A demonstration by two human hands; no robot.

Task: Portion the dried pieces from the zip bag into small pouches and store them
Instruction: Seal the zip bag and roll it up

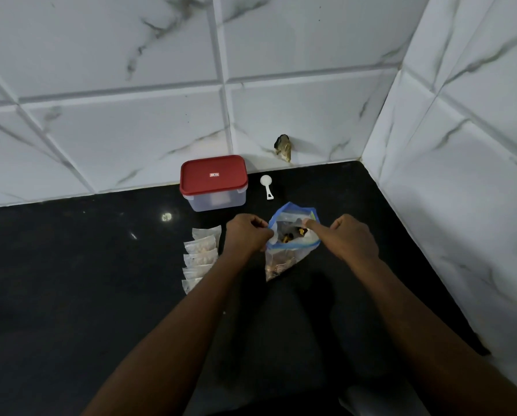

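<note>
two grips: left hand (248, 235) and right hand (353, 238) each pinch the rim of the zip bag (287, 256) between them | likely light, limp, slippery; hold the stiffer zip rim

Bare black counter (71, 265) left, pouches (200, 259) beside left hand (245, 235), box (213, 183) and scoop (266, 186) behind

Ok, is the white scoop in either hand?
No: the white scoop lies on the black counter beside the red-lidded container, while the left hand and right hand grip the rim of the zip bag.
</note>
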